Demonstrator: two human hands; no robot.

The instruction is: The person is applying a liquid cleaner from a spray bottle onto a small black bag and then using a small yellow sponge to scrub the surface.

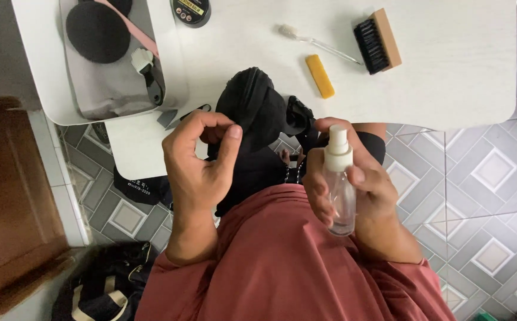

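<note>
My left hand (pixel 202 160) pinches the edge of a black fabric item (pixel 252 110) that hangs over the near edge of the white table (pixel 448 77) and down onto my lap. My right hand (pixel 362 190) grips a clear plastic spray bottle (pixel 338 184) with a white nozzle, held upright in front of my red garment. The index finger rests on top of the nozzle, which points toward the black fabric.
On the table lie a wooden brush with black bristles (pixel 378 40), a toothbrush (pixel 318 41), a yellow bar (pixel 319 76), a round black tin (pixel 190 10) and a grey tray (pixel 113 89) holding a black round pad and small brush. A black bag (pixel 101 285) sits on the tiled floor.
</note>
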